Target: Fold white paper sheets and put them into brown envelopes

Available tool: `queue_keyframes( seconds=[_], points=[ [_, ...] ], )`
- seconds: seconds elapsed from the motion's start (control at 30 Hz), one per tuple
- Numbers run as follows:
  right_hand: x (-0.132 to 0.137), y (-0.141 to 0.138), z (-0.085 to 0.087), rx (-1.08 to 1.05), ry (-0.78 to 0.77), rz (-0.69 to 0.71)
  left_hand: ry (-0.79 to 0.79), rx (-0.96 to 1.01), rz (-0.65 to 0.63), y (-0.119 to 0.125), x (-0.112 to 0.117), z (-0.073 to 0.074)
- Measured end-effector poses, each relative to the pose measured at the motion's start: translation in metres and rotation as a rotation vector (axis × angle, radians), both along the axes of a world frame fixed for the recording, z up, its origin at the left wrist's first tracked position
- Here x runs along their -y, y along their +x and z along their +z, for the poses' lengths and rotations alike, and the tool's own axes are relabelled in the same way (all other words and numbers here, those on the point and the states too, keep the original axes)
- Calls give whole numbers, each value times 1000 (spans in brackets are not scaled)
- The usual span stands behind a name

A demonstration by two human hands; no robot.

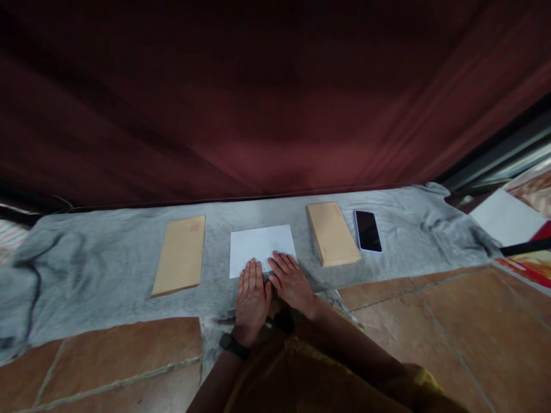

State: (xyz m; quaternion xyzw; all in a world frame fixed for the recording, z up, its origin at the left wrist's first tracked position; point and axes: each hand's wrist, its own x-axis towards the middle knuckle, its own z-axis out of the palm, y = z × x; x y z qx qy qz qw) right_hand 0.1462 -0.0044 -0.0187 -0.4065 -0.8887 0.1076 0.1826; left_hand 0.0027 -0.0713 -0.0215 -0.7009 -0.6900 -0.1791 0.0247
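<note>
A sheet of white paper (260, 242) lies flat on a grey cloth (275, 212), straight in front of me. My left hand (251, 292) rests with outstretched fingers on the paper's near edge, a dark band around its wrist. Beside it, my right hand (291, 282) lies flat on the near right corner of the sheet, fingers stretched out. Off to the left is a brown envelope (181, 252). On the right sits a stack of brown envelopes (333, 232), apart from my right hand.
Right of the stack lies a phone (368, 231) with a dark screen. A dark red curtain (275, 115) hangs behind the cloth. Tiled floor (451, 321) runs along the near side. At the far right are a white sheet (508, 218) and a colourful printed item (531, 264).
</note>
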Motion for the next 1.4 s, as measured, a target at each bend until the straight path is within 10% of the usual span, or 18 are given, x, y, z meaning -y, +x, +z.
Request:
queue_keyframes(
  seconds=[0.93,1.4],
  points=[
    [26,46,-13,169,127,-194,-48,-51,271,-27,21,13],
    [22,50,-7,143,83,-177,-202,53,423,-62,-29,32]
  ],
)
